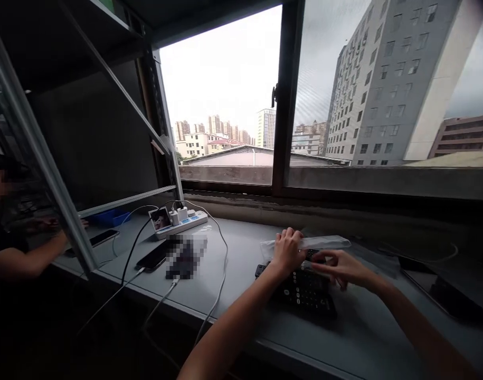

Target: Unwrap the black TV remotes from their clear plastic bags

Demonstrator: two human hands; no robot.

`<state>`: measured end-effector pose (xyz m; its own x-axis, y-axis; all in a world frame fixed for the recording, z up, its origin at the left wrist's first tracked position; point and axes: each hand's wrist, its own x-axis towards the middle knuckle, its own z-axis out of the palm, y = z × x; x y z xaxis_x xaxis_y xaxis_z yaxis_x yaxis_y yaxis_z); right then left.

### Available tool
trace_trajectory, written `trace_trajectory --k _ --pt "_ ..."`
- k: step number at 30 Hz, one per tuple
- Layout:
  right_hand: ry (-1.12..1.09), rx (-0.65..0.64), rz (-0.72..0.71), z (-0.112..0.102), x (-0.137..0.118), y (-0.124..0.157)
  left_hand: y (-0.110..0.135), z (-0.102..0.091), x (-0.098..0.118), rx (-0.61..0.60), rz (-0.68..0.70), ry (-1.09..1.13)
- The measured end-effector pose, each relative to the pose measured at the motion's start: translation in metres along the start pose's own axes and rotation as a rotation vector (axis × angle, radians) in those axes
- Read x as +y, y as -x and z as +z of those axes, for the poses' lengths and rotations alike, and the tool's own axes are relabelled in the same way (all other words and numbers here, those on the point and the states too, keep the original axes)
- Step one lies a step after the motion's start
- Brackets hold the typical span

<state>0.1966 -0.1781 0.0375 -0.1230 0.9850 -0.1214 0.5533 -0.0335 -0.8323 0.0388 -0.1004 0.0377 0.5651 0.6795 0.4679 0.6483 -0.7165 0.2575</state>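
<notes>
Clearly, in the head view, the left hand (289, 252) is curling its fingers shut over the near end of a clear plastic bag (328, 243). The bag is lying flat across the far edge of a black keypad (304, 291) on the grey table (241, 274). The right hand (341, 267) is hovering just beside the left, over the top of the keypad, with its fingers loosely bent towards the thumb. Whether they are pinching the bag or only brushing it, I cannot tell.

The bag is looking thin and slick, so it could be sliding out of a one-ended grip, or tearing if the two hands are pulling apart. The keypad is sitting near the front edge of the table, and a push from either wrist could be nudging it off.

The table is running under a wide window (384, 105) facing tall buildings. To the left, a white power strip (181, 219) is feeding trailing cables (221, 248), one of them running to a dark phone (152, 258). Further left, past a metal shelf frame (47, 158), another person's arm (23, 259) is resting near a second phone (103, 237) and a blue tray (111, 216).
</notes>
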Motion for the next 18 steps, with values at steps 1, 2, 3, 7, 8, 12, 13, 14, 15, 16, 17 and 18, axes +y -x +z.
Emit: trace_trajectory --k 1,2,3,7,8,12,13,14,15,16,17,18 --pt "-0.052 0.062 0.005 -0.002 -0.002 0.001 0.000 -0.001 0.000 -0.003 0.027 0.005" --pt "-0.108 0.121 0.015 -0.004 -0.004 0.001 -0.001 -0.001 0.000 -0.006 0.061 0.011" --pt "-0.164 0.167 0.024 -0.005 -0.006 0.002 -0.001 -0.001 0.001 -0.013 0.102 0.015" --pt "-0.340 0.259 -0.014 -0.010 -0.007 0.002 0.001 0.000 0.010 -0.068 0.271 0.011" --pt "-0.368 0.296 -0.029 -0.012 -0.006 0.001 0.002 0.001 0.013 -0.084 0.303 0.007" --pt "-0.467 0.523 -0.047 -0.026 0.002 -0.002 0.005 -0.004 0.018 -0.133 0.353 0.081" --pt "-0.497 0.587 -0.045 -0.031 0.005 -0.002 0.005 -0.007 0.018 -0.159 0.347 0.125" --pt "-0.529 0.651 -0.039 -0.036 0.008 -0.001 0.005 -0.010 0.017 -0.202 0.329 0.166" --pt "-0.559 0.717 -0.032 -0.042 0.011 -0.001 0.005 -0.013 0.015 -0.268 0.308 0.199" --pt "-0.583 0.777 -0.023 -0.047 0.015 0.000 0.005 -0.016 0.013 -0.352 0.288 0.217" --pt "-0.600 0.831 -0.010 -0.052 0.019 0.000 0.005 -0.019 0.011 -0.441 0.271 0.219" --pt "-0.607 0.878 0.008 -0.056 0.024 0.000 0.005 -0.021 0.009 -0.523 0.255 0.208"
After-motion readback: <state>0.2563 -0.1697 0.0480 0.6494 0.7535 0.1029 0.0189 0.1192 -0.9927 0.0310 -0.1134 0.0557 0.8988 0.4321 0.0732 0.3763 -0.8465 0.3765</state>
